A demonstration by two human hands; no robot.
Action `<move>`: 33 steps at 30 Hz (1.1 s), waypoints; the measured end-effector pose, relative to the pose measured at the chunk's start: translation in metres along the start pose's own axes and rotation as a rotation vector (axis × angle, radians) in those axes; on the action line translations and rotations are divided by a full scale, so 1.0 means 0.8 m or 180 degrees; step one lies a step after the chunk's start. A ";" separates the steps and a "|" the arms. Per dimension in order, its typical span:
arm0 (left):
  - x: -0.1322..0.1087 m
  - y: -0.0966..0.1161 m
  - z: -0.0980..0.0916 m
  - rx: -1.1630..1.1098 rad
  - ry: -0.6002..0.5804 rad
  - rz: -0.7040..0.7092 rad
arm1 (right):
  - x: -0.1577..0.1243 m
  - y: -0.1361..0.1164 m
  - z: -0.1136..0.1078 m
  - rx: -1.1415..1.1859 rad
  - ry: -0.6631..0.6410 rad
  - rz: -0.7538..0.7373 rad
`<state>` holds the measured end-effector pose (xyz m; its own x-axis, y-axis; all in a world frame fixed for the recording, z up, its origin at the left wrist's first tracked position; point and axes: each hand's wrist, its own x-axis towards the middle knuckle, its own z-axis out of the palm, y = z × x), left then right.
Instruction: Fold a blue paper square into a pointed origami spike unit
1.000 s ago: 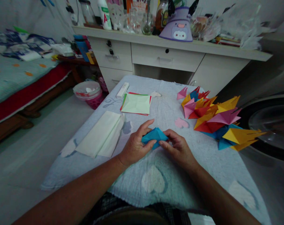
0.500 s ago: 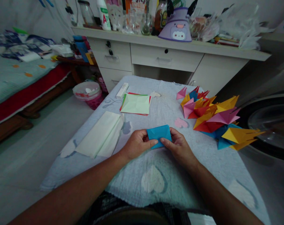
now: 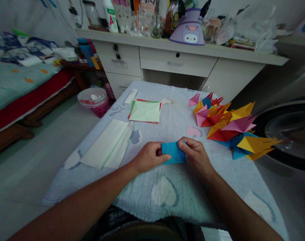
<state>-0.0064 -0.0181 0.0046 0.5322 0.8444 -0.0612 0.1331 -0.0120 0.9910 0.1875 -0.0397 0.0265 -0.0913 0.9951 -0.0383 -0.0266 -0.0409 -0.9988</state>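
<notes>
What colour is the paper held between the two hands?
The paper is plain bright blue, seen best in the head view.

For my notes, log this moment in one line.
left hand: holds blue paper | right hand: holds same blue paper | beyond hands: paper stack | right side: folded paper shapes

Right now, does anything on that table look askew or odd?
Slightly: the paper stack looks askew, with red and green edges poking out from under its pale top sheet. Nothing else stands out; the blue paper between the left hand and right hand looks neat.
</notes>
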 end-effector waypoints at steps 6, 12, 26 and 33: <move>0.000 0.011 -0.005 -0.0193 0.0401 0.0250 | 0.002 -0.001 -0.001 -0.0348 -0.0014 -0.0262; 0.001 0.010 -0.007 -0.0239 0.0804 0.0330 | 0.003 0.008 0.003 -0.0115 -0.0280 0.0082; 0.001 0.010 -0.008 -0.0449 0.0979 0.0332 | 0.004 0.012 -0.004 -0.0308 -0.0357 -0.0072; 0.007 -0.001 -0.002 -0.0714 0.0495 0.0206 | 0.004 0.017 -0.007 -0.0318 -0.0237 -0.0031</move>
<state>-0.0048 -0.0128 0.0033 0.3967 0.9179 0.0050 -0.0946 0.0355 0.9949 0.1926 -0.0369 0.0130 -0.1652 0.9858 -0.0299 0.0713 -0.0183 -0.9973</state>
